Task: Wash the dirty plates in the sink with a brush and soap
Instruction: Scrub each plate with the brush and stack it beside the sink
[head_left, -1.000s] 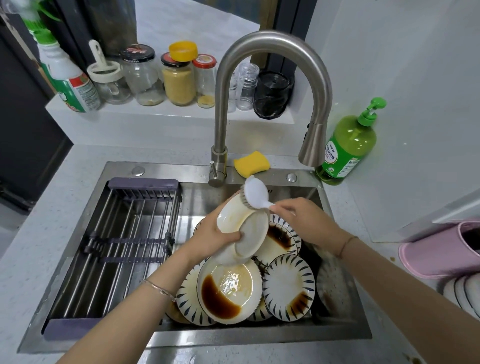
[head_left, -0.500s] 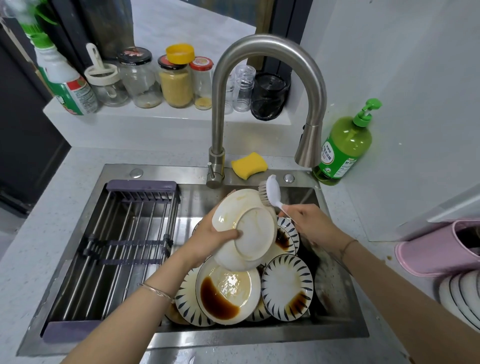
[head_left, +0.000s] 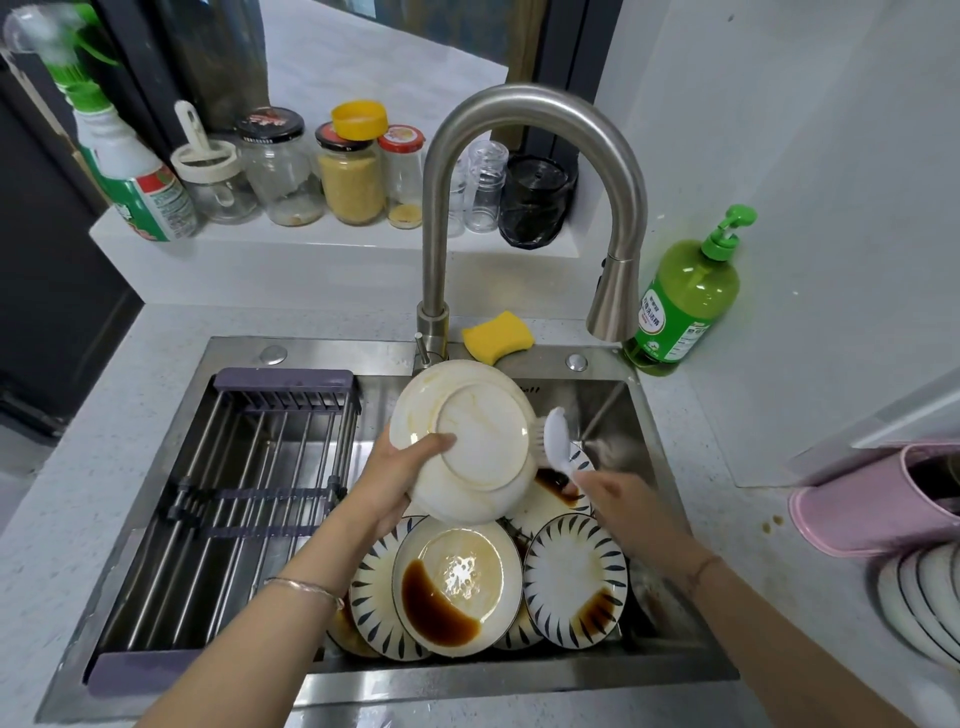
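My left hand (head_left: 402, 480) grips a cream plate (head_left: 467, 431) by its lower left rim and holds it tilted above the sink, underside toward me. My right hand (head_left: 631, 506) holds the handle of a white dish brush (head_left: 558, 439), whose bristles touch the plate's right edge. Below lie several dirty plates: a cream one with brown sauce (head_left: 457, 587) and blue-striped ones (head_left: 574, 577) smeared with sauce. The steel sink (head_left: 519, 680) holds them all. A green soap bottle (head_left: 685, 296) stands at the back right.
A purple drying rack (head_left: 234, 509) spans the sink's left half. The faucet (head_left: 519, 171) arches over the sink, with a yellow sponge (head_left: 497, 335) by its base. Jars (head_left: 353, 171) and a spray bottle (head_left: 130, 171) line the ledge. A pink holder (head_left: 878, 499) and stacked plates (head_left: 919, 597) sit right.
The brush moved from the plate's top edge down to its right side. My left hand turned the plate so more of its underside faces me.
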